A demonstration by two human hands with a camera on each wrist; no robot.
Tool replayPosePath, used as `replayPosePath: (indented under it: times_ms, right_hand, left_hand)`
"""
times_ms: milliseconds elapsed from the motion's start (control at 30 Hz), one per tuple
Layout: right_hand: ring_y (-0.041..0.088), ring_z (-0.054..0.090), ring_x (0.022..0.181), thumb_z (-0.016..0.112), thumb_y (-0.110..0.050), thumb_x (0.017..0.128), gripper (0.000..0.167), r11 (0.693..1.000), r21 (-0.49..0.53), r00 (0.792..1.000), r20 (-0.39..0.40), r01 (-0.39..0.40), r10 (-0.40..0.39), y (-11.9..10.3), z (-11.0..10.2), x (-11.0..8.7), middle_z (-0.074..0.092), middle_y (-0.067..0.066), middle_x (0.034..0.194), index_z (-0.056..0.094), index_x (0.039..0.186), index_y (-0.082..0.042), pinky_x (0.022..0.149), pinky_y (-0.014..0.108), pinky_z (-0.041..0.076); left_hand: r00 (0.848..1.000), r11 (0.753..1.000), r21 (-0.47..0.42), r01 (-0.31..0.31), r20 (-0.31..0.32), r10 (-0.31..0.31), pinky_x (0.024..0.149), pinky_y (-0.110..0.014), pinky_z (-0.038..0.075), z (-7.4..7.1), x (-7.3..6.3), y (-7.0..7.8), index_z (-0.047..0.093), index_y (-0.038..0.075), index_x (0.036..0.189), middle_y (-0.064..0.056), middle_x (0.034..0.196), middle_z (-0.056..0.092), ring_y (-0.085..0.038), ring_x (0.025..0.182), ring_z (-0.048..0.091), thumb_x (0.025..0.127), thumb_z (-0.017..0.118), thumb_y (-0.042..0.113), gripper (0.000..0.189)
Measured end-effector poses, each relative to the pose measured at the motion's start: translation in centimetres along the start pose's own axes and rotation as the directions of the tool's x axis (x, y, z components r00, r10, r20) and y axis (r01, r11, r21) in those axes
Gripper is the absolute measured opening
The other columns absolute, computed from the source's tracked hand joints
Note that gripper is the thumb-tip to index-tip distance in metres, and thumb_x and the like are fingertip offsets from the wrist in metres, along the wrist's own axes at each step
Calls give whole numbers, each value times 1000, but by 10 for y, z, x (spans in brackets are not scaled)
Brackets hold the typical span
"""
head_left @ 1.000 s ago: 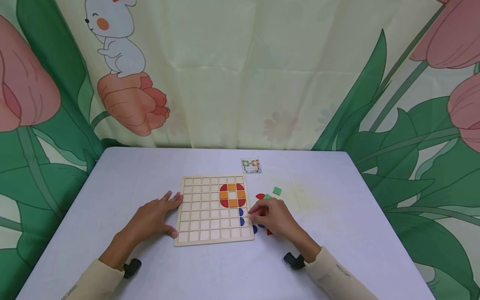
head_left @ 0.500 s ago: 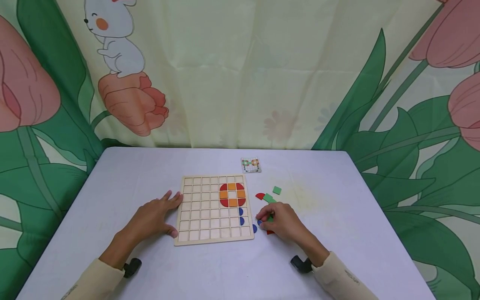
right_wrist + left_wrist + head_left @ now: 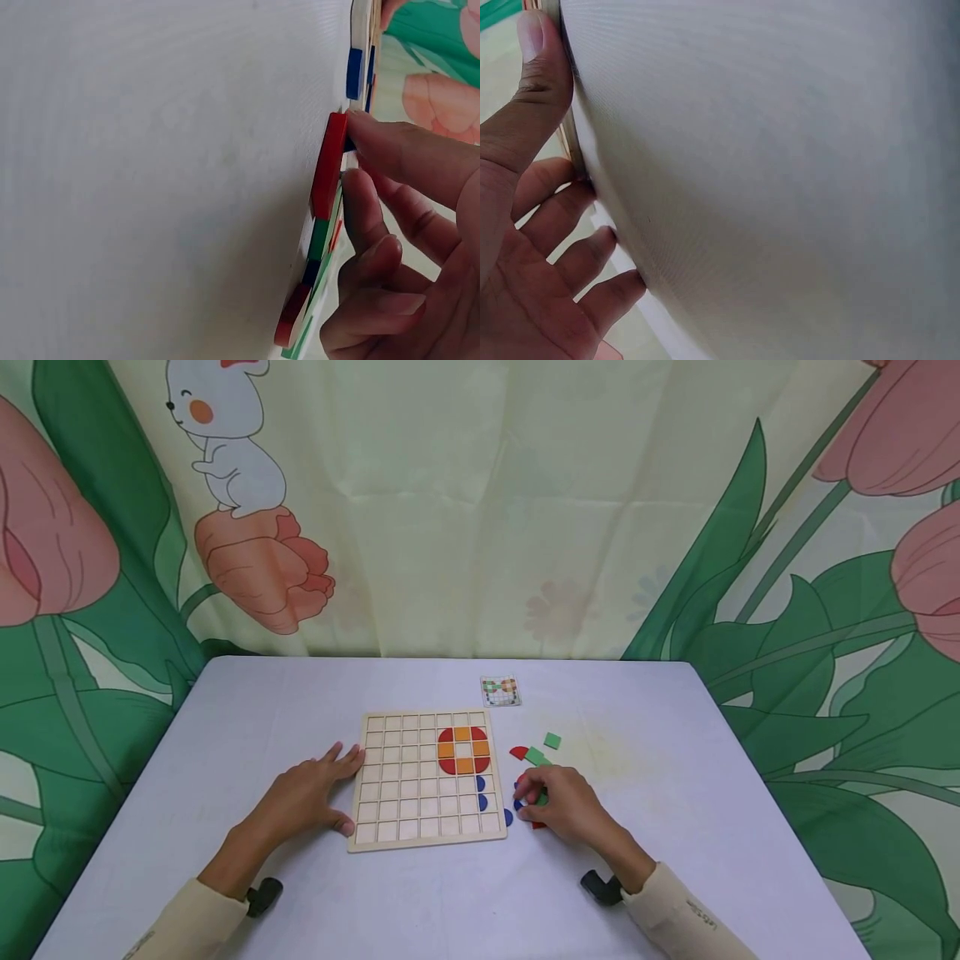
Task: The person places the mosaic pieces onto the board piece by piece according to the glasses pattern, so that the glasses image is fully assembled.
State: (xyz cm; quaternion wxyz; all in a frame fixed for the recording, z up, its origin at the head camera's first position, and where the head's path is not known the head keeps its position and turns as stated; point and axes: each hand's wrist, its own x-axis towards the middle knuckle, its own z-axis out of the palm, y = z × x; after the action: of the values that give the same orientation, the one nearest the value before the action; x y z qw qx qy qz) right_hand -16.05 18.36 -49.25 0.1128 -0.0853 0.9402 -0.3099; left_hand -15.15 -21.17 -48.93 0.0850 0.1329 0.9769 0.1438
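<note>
A wooden grid board (image 3: 427,845) lies flat on the table. Red quarter-circles and orange squares form a ring at its upper right, with two blue half-circles (image 3: 482,802) below. My left hand (image 3: 303,789) rests against the board's left edge, thumb and fingers spread; the left wrist view shows the thumb (image 3: 544,82) on the rim. To the right of the board, my right hand (image 3: 562,802) is over the loose pieces. Its thumb and index finger pinch a blue half-circle (image 3: 349,145), partly hidden behind a red piece (image 3: 328,165) in the right wrist view.
Green squares (image 3: 552,741) and a red quarter-circle (image 3: 519,752) lie beyond my right hand. Another blue half-circle (image 3: 508,817) sits by the board's lower right corner. A small pattern card (image 3: 500,691) lies behind the board. A printed curtain (image 3: 480,527) hangs behind the white table (image 3: 420,910).
My right hand has moved right, from the board's right edge to the loose pieces, and its fingers have come around a blue half-circle. My left hand stays at the board's left edge.
</note>
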Motion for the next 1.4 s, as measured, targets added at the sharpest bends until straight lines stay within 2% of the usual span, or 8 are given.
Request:
replayPosePath:
  times_ms: [233, 333, 500, 633, 800, 1067, 1233, 1400]
  right_hand:
    - [11, 60, 83, 89, -13, 87, 20, 994, 38, 994, 39, 103, -104, -2, 2, 0, 66, -12, 84, 73, 90, -26, 72, 23, 51]
    - [12, 58, 85, 87, -16, 90, 19, 982, 63, 982, 57, 177, -181, -3, 2, 0, 66, -13, 90, 74, 93, -30, 71, 22, 49]
    - [12, 55, 77, 84, -18, 92, 17, 954, 113, 954, 83, 279, -289, -7, 3, 1, 67, -15, 93, 74, 97, -30, 65, 22, 46]
    - [11, 56, 75, 84, -17, 92, 14, 933, 158, 935, 96, 323, -340, -11, 5, 2, 71, -16, 92, 78, 100, -28, 65, 21, 46]
    - [11, 56, 75, 84, -16, 92, 14, 924, 181, 925, 119, 338, -361, -17, 9, 3, 75, -17, 97, 82, 101, -27, 66, 21, 45]
    - [5, 59, 81, 83, -19, 93, 11, 936, 86, 917, 189, 340, -350, -26, 18, 3, 71, -20, 90, 80, 92, -30, 75, 22, 50]
    - [1, 62, 92, 84, -19, 93, 11, 924, 20, 905, 196, 381, -377, -32, 21, 5, 69, -20, 90, 81, 90, -29, 83, 23, 53]
    - [0, 59, 86, 85, -21, 92, 6, 898, -51, 886, 195, 437, -420, -37, 22, 6, 65, -17, 89, 83, 91, -26, 77, 20, 50]
  left_hand:
    - [1000, 1000, 2, 5, -13, -5, 102, -71, 50, 1, 0, 1, 48, 12, 160, -23, 165, 44, -58, 142, 51, 56, 100, 45, 122]
    - [1000, 1000, 3, 5, -13, -5, 102, -70, 50, 1, 0, 2, 47, 12, 160, -24, 165, 43, -58, 142, 51, 55, 100, 46, 122]
    - [1000, 1000, -1, 1, -18, -1, 102, -70, 50, 1, 1, 0, 47, 12, 160, -24, 165, 43, -58, 141, 52, 55, 100, 46, 122]
    - [1000, 1000, 0, 1, -16, -1, 101, -71, 51, 0, 1, 0, 47, 12, 160, -25, 165, 43, -58, 140, 53, 55, 100, 46, 122]
    - [1000, 1000, -4, 6, -12, -6, 101, -71, 50, 1, 1, 0, 47, 12, 160, -24, 165, 43, -58, 141, 52, 55, 100, 47, 122]
    - [1000, 1000, -3, 5, -12, -5, 101, -71, 50, 1, 0, 0, 47, 12, 160, -25, 165, 43, -59, 140, 53, 55, 100, 47, 123]
    - [1000, 1000, -6, 7, -8, -7, 101, -71, 50, 0, 0, 0, 47, 12, 160, -25, 165, 43, -58, 140, 52, 55, 100, 47, 123]
    - [1000, 1000, -8, 12, -9, -12, 101, -71, 50, 1, 0, 0, 47, 12, 160, -24, 165, 43, -57, 142, 51, 55, 100, 46, 122]
